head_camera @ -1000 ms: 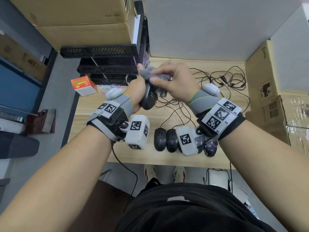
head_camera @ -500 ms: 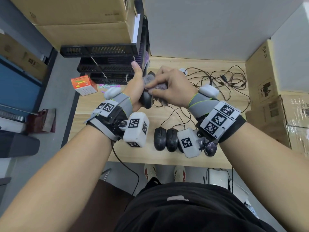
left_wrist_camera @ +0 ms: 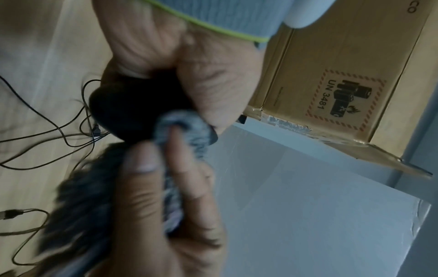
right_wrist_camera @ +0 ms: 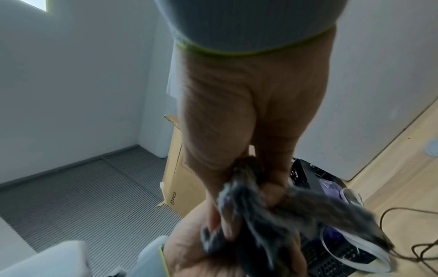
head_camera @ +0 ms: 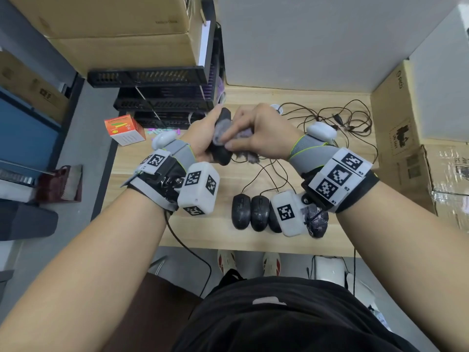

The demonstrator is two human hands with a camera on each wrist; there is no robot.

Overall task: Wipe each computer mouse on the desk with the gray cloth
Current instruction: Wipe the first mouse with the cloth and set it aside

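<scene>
Held mouse (head_camera: pixel 221 138): gripped in the left hand (head_camera: pixel 203 141), raised above the desk (head_camera: pixel 218 232), long axis pointing away from the body.
Gray cloth (head_camera: pixel 241 138): pinched by the right hand (head_camera: pixel 261 134), pressed against the mouse's right side.
Next mice (head_camera: pixel 250 212): below the right wrist, nearer the right hand.

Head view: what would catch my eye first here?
Two hands meet above the wooden desk: the left hand grips a black mouse, and the right hand rubs it with a gray cloth. Nearer the desk's front edge, more black mice lie side by side, cables trailing behind.
</scene>
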